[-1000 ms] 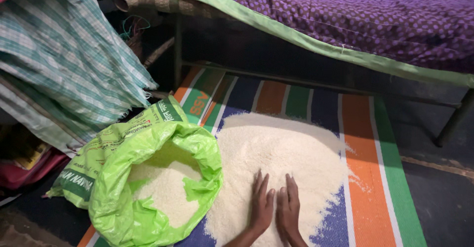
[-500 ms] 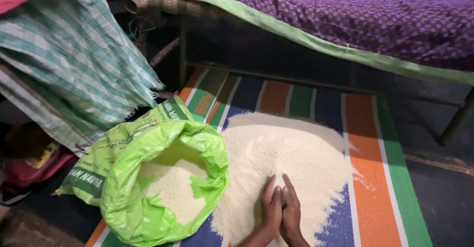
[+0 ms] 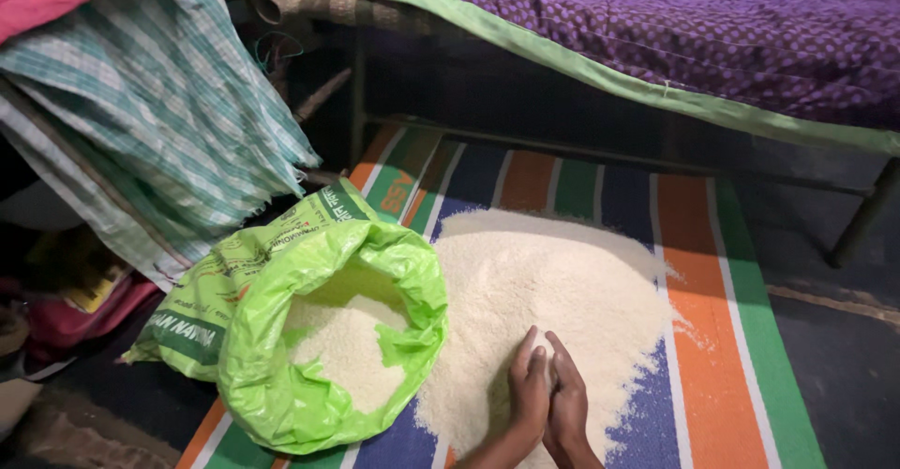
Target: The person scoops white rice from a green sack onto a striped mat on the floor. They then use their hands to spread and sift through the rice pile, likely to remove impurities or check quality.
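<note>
A wide heap of white rice (image 3: 544, 291) lies spread on a striped mat (image 3: 703, 338). My left hand (image 3: 527, 396) and my right hand (image 3: 568, 402) are pressed together side by side at the heap's near edge, cupped, with grains between the palms. To their left lies an open bright green sack (image 3: 309, 338), its mouth rolled back and more rice (image 3: 342, 347) inside it. The sack's rim touches the heap.
A bed with a purple dotted cover (image 3: 712, 29) and a green border runs across the top, on a dark metal frame whose leg (image 3: 858, 221) stands at the right. Checked green cloth (image 3: 159, 122) hangs at the left over piled things.
My hands have gone from lying flat on the rice to pressed together and cupped, drawing nearer to me. The view has shifted slightly.
</note>
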